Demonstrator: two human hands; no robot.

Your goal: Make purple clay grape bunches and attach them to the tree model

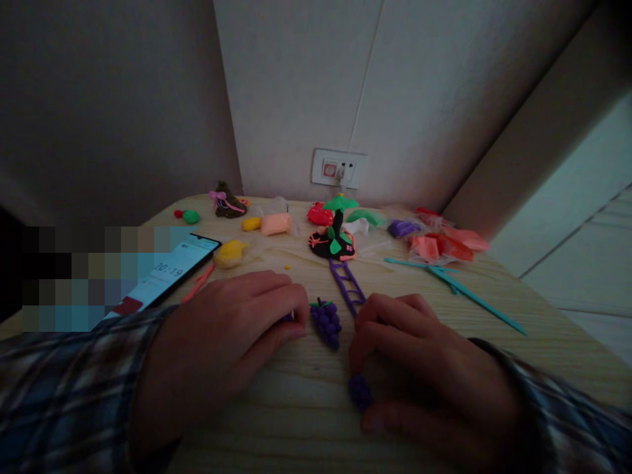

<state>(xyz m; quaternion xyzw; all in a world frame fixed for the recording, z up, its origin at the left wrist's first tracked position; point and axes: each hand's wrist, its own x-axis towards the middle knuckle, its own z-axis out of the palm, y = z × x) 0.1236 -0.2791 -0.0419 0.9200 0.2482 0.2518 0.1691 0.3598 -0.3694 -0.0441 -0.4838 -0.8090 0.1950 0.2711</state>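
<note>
Pinches a purple piece [287,318] with the left hand [224,332] and a small purple cluster [360,392] with the right hand [434,362]; has the grape bunch [326,324] between them, bare tabletop [286,415] near, right edge [549,311] well apart.

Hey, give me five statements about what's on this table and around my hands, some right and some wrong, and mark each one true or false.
1. The bunch of grapes lies between the left hand and the right hand. True.
2. The ladder is yellow. False: it is purple.
3. A small purple cluster is at the right hand's finger and thumb. True.
4. The phone has a dark screen. False: its screen is lit.
5. The thin blue-green tools lie to the left of the ladder. False: they lie to its right.
</note>
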